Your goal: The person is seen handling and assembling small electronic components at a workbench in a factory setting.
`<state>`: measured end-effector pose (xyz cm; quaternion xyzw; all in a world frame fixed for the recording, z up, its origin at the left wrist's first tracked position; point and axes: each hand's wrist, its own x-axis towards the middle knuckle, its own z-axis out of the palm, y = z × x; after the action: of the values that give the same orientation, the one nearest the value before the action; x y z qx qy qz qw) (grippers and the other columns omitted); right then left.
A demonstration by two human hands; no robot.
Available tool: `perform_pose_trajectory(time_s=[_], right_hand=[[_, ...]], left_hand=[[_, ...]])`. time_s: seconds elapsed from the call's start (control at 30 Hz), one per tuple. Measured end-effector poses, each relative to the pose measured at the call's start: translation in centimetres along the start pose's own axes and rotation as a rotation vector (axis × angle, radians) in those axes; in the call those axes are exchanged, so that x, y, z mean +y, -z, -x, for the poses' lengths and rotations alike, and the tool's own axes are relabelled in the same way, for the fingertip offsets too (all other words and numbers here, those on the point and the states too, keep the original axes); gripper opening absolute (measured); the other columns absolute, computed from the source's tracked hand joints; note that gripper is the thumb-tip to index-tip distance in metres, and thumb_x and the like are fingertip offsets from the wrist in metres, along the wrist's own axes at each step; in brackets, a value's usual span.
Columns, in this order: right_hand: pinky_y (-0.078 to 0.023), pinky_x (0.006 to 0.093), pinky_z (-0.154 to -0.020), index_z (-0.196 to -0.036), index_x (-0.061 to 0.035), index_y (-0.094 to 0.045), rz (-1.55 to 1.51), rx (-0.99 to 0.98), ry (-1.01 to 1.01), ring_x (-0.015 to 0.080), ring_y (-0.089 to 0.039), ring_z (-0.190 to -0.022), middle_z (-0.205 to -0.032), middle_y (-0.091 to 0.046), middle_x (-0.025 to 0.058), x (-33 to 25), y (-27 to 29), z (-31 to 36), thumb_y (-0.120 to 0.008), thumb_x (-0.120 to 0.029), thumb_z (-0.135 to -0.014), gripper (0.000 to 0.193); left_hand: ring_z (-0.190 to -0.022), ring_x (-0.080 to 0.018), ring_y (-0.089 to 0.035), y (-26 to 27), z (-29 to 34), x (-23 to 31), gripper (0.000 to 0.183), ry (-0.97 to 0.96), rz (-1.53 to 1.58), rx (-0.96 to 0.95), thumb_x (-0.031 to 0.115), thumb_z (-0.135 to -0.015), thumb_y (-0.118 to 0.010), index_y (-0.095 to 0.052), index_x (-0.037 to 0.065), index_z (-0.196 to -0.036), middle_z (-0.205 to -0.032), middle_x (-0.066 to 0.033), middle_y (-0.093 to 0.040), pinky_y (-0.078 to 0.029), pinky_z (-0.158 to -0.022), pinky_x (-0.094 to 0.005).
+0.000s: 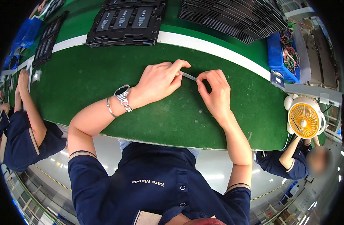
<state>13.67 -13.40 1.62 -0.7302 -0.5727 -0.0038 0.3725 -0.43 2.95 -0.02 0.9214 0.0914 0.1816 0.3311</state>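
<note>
1. Bright, even light covers the green table (172, 120), leaving only faint, soft shadows.
2. Below the table, the pale floor (213, 163) shows white streaks of glare (small but strong).
3. Fisheye distortion bows the table's near edge; far outside it, the corners go black.
4. Right of the table, a person's head (319, 159) is blurred; detail over the table is crisp.

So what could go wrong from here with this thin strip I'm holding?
The thin pale strip is held between your left hand and right hand, so it might bend or slip if either grip loosens. The metal watch on your left wrist could scrape the green table. If running, which I can't tell, the fan to the right might disturb the strip.
</note>
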Motion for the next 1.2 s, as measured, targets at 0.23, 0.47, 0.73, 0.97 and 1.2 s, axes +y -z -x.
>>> perform_pose_trajectory(time_s=[0.23,0.47,0.73,0.97,1.2], right_hand=[[-0.049,0.0399,-0.078,-0.087,-0.0056,-0.062,0.137,-0.078,-0.032,0.0278,-0.058,-0.087,-0.09,-0.061,0.0067,0.4,0.0,0.0,-0.071,-0.001,-0.076,0.015],[-0.048,0.0398,-0.079,-0.096,-0.0057,-0.063,0.158,-0.114,0.008,0.0277,-0.057,-0.088,-0.094,-0.06,0.0068,-0.2,-0.1,0.1,-0.073,-0.003,-0.076,0.023],[-0.048,0.0376,-0.075,-0.099,-0.006,-0.066,0.214,-0.089,0.098,0.0252,-0.057,-0.084,-0.09,-0.06,0.0057,0.1,-0.5,0.4,-0.07,0.0,-0.075,0.025],[-0.048,0.0359,-0.072,-0.105,-0.0082,-0.072,0.266,-0.064,0.115,0.0223,-0.056,-0.082,-0.087,-0.058,0.0036,0.0,-0.7,0.6,-0.07,-0.002,-0.074,0.032],[-0.048,0.0341,-0.069,-0.104,-0.0086,-0.072,0.358,-0.089,0.098,0.0214,-0.056,-0.077,-0.082,-0.053,0.0038,-0.3,-0.5,0.6,-0.07,-0.005,-0.075,0.029]], left_hand=[[-0.077,-0.0233,-0.068,1.5,-0.6,-0.2,0.02,-0.02,-0.209,-0.094,0.02,-0.088,-0.069,-0.06,0.01,-0.102,-0.078,-0.0038,-0.067,-0.053,-0.061,-0.0374],[-0.062,-0.0182,-0.057,0.9,-0.5,-0.6,0.019,-0.097,-0.088,-0.056,0.017,-0.085,-0.072,-0.058,0.011,-0.096,-0.065,0.001,-0.051,-0.045,-0.054,-0.0356],[-0.061,-0.0179,-0.057,0.8,-0.5,-0.6,0.022,-0.068,-0.049,-0.068,0.016,-0.085,-0.072,-0.058,0.01,-0.101,-0.065,0.0015,-0.051,-0.044,-0.053,-0.0351],[-0.062,-0.0178,-0.058,0.6,-0.5,-0.5,0.025,-0.082,-0.039,-0.065,0.015,-0.085,-0.072,-0.058,0.01,-0.105,-0.066,0.0015,-0.053,-0.045,-0.053,-0.035],[-0.062,-0.0185,-0.059,0.5,-0.5,-0.6,0.021,-0.063,-0.024,-0.06,0.014,-0.086,-0.071,-0.057,0.01,-0.101,-0.067,0.0012,-0.055,-0.046,-0.055,-0.035]])
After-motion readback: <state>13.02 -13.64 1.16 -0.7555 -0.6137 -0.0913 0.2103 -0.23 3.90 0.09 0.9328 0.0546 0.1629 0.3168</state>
